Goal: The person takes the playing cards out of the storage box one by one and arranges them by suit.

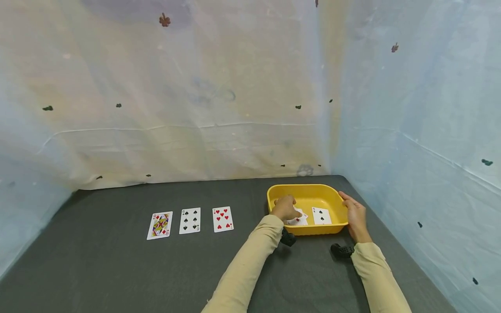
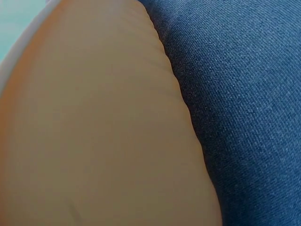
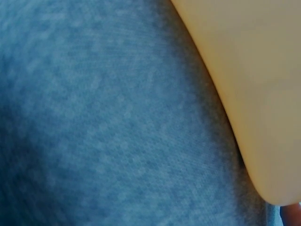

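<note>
Left hand: the left hand (image 1: 285, 208) reaches over the near left corner of the yellow tray (image 1: 309, 190); its fingers are curled down onto a red-suited card (image 1: 299, 219) lying inside; the grip looks closed on that card, pinching it against the tray floor

Right hand: the right hand (image 1: 355, 216) lies along the tray's right rim, fingers fairly straight and pressed to the outside wall; its grip is released, curled round nothing

Tray: shallow, yellow, rounded corners; it sits on the dark grey surface (image 1: 117, 269) near the far right corner, between the two hands

Cards in tray: the red-suited card sits at the left, partly hidden under the left hand; a spade card (image 1: 322, 215) lies face up just beside it, toward the right

Cards on surface: three lie face up in a row, well apart from the tray on its left; a face card (image 1: 160, 225), a six of spades (image 1: 190, 220), a seven of hearts (image 1: 222, 218)

Sleeves: both arms wear beige sleeves (image 1: 250, 265)

Wrist views: the left wrist view shows only the tray's yellow outer wall (image 2: 94, 132) against the grey cloth (image 2: 244, 94); the right wrist view shows the same, blurred; neither hand shows there

Backdrop: pale painted sheets (image 1: 195, 87) hang behind and to the right
</note>
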Demonstrator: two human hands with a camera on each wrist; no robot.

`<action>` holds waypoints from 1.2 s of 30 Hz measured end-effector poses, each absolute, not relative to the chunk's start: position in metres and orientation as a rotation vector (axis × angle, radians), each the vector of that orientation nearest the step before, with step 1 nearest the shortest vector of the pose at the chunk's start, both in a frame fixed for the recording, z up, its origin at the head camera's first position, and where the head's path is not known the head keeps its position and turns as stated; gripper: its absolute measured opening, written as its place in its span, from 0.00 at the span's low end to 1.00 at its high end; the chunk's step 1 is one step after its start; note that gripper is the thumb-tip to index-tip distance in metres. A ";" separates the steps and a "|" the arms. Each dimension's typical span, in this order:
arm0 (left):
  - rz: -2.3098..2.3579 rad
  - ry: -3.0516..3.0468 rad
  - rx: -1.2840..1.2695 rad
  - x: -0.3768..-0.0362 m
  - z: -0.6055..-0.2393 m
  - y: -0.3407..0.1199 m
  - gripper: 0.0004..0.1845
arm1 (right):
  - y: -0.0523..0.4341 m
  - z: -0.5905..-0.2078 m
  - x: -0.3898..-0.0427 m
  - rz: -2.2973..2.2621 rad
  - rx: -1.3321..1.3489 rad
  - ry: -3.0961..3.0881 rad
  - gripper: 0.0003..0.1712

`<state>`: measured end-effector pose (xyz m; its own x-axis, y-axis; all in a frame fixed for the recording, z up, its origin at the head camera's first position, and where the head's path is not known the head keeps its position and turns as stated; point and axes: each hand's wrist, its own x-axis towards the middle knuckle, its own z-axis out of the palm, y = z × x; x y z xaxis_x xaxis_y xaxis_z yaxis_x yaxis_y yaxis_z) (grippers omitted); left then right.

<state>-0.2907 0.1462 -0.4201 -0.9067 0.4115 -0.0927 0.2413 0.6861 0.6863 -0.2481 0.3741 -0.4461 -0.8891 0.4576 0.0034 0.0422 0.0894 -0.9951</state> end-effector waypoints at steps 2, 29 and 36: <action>1.022 2.662 0.508 -0.289 -0.419 0.146 0.22 | 0.374 -0.447 -0.248 1.851 -0.499 -2.061 0.24; 0.955 2.624 0.437 -0.292 -0.418 0.149 0.26 | 0.371 -0.444 -0.246 1.873 -0.506 -2.033 0.24; 0.912 2.634 0.434 -0.293 -0.419 0.152 0.29 | 0.371 -0.443 -0.245 1.861 -0.491 -2.053 0.24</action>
<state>-0.2934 0.1523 -0.4186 -0.9028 0.3817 -0.1979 0.1777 0.7503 0.6368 -0.2451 0.3709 -0.4429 -0.8876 0.4605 0.0098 0.0351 0.0890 -0.9954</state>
